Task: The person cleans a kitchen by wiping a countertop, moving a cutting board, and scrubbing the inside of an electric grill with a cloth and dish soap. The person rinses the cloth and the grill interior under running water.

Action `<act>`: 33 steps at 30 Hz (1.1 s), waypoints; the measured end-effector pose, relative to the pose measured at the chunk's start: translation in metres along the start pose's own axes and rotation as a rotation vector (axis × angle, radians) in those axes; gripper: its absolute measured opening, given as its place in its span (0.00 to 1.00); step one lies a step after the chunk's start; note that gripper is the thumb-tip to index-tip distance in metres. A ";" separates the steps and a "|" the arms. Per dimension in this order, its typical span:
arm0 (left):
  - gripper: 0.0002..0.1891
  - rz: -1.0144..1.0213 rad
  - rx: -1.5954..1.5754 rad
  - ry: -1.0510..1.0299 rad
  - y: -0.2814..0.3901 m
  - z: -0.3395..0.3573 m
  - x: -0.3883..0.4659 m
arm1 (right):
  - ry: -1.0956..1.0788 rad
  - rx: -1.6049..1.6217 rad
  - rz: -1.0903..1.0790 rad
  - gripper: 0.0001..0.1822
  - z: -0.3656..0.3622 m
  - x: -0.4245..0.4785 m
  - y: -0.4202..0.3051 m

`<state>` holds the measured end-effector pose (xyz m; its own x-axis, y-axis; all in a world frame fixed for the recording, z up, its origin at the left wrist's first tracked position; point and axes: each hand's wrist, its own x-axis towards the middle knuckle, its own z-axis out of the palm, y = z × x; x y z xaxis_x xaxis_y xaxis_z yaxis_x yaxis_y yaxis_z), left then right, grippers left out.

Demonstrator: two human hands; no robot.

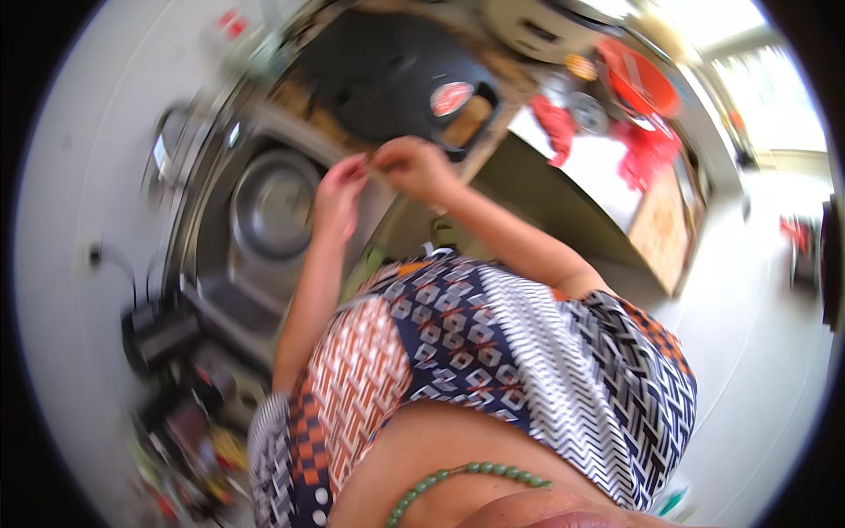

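My left hand (340, 195) is raised near the edge of the sink, fingers bent inward. Close beside it, almost fingertip to fingertip, is my right hand (417, 170) with its fingers curled. Motion blur hides whether anything small is pinched between them. Just beyond my hands lies a black cutting board (389, 72) with a handle opening and a red and white sticker (452, 99). Left of my left hand, a round metal basin (277, 204) sits in the stainless steel sink (254, 290).
A rice cooker (548, 33) stands behind the board. Right of it are an orange-red plastic basket (640, 79) and red plastic bags (650, 152) on a white surface. The faucet (162, 152) rises at the left wall. A dark rack (162, 330) and blurred kitchen items fill the lower left.
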<state>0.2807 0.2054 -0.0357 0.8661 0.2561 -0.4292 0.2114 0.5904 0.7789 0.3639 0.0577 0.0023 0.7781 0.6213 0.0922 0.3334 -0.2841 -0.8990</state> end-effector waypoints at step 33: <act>0.33 -0.213 -0.806 0.234 -0.001 -0.133 -0.018 | 0.203 1.177 0.692 0.08 0.013 0.068 0.035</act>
<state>0.2047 0.3018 -0.0893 0.7104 0.1768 -0.6812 -0.1036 0.9837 0.1473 0.4214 0.0997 -0.0281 0.6964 0.4628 -0.5485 -0.7124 0.3535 -0.6062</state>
